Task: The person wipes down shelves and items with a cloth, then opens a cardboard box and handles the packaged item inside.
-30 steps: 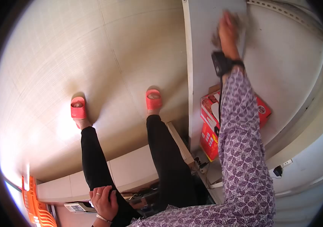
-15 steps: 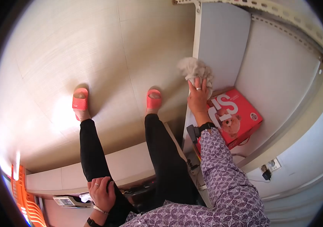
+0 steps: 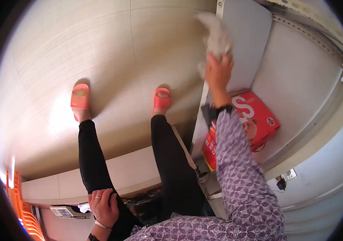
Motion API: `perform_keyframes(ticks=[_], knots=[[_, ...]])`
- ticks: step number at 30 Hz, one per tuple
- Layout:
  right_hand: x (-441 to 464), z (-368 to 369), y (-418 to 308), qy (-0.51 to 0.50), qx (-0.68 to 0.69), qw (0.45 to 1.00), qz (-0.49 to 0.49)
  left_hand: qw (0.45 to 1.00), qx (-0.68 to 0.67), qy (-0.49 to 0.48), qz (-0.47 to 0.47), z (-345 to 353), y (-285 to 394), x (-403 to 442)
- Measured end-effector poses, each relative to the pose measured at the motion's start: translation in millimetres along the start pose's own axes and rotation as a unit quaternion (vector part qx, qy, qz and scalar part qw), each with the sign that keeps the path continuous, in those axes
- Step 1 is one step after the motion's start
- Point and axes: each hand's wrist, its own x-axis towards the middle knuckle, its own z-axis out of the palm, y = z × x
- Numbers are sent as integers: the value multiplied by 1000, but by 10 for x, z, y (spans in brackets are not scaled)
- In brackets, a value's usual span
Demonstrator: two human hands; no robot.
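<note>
While the right hand grips: cloth bunched under its fingers; left hand well apart from it, holding nothing.
Cloth: grey-white, blurred; farther up the view than the red box and to its left, across the edge of a grey board, one loose end out over the floor side. Cannot tell how much of it touches the board.
Right wrist: dark strap with a black block, just left of the red box; leaf-print sleeve passes in front of the box's left part.
Left hand, detail: laid on the black trouser leg, lower than the red box and well left of it; fingers bent over the leg; ring, bracelet.
Red box: white "S" on its face; pale panel just right of it; second red carton below and to its left.
Slippers: pink-red, both left of the red box, on the floor; right slipper nearer the box, left slipper farther off.
Wall socket: below the red box and to its right, black plug near it.
Perforated metal strip: above the red box, to its right.
Orange plastic: far lower left of the red box; kind unclear.
</note>
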Motion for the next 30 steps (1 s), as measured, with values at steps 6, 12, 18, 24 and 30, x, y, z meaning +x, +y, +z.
perform_keyframes(ticks=[6, 12, 18, 24, 30], knots=[[-819, -106, 42, -192, 105, 973, 71, 1000, -18, 13, 4, -42, -46, -16], [1224, -154, 154, 13, 102, 994, -22, 1000, -6, 10, 0, -25, 19, 23], [967, 173, 360, 143, 82, 986, 26, 1000, 27, -4, -2, 34, 93, 59], [-753, 785, 839, 56, 69, 941, 328, 999, 42, -22, -9, 9, 163, 77], [105, 553, 570, 68, 66, 967, 237, 998, 55, -39, -9, 24, 315, 165]])
